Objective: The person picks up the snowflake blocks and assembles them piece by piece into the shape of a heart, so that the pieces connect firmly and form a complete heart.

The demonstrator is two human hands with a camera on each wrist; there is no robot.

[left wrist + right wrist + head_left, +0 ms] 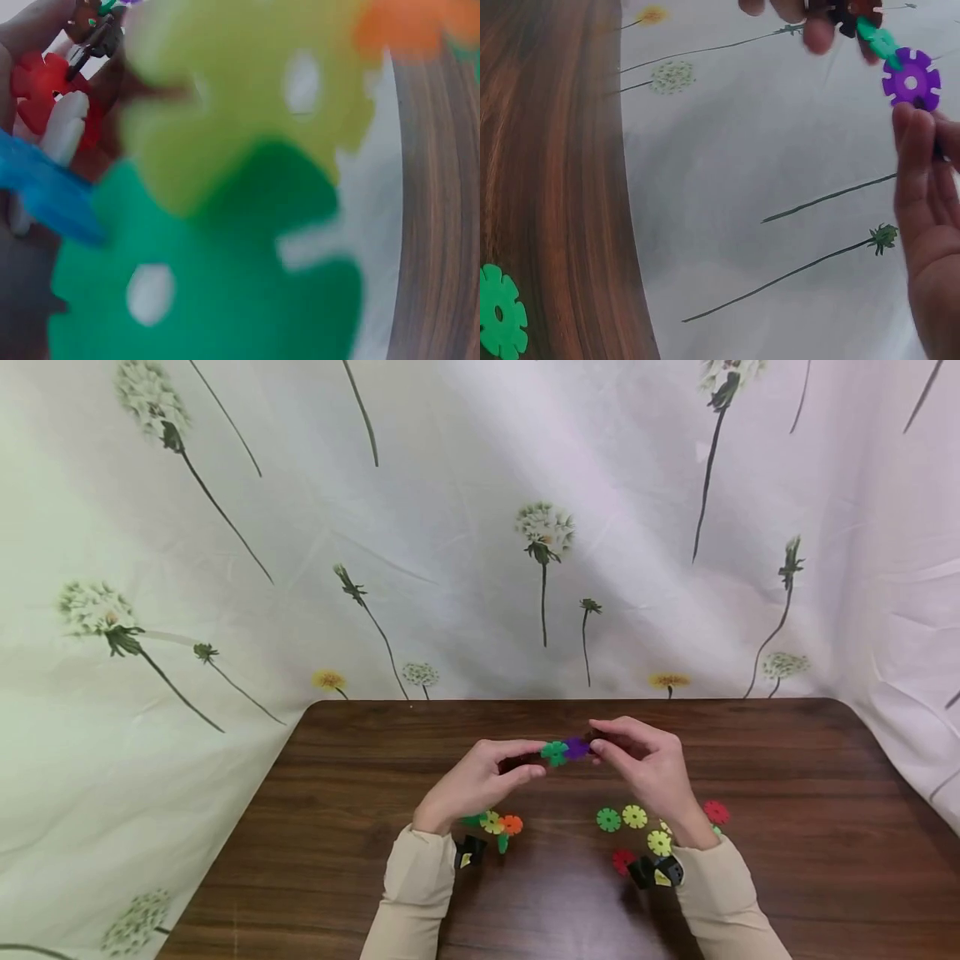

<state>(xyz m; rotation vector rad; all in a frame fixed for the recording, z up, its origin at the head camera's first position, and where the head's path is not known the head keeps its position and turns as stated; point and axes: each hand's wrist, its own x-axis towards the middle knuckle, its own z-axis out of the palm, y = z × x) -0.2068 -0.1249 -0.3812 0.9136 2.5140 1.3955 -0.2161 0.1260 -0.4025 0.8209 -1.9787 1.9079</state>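
Both hands are raised over the table around a chain of slotted plastic flower discs. My left hand (pixel 480 777) grips the chain near a green disc (pixel 555 753), which is joined to a purple disc (pixel 576 747). A red disc (pixel 49 97), a white disc (pixel 66 127) and a blue disc (pixel 49 191) lie along the left palm. With thumb and fingers, my right hand (pixel 648 764) pinches a dark disc (pixel 939 150) at the purple one's edge; fingers mostly hide it. Joined yellow (pixel 491 822), orange (pixel 512 825) and green discs show by the left wrist.
Loose discs lie on the brown table (pixel 330 860) near the right forearm: green (pixel 608 819), yellow (pixel 634 816), red (pixel 716 812) and others, some partly hidden by the arm and wrist camera (pixel 656 871). Behind the table hangs a white flower-printed cloth (pixel 465 543).
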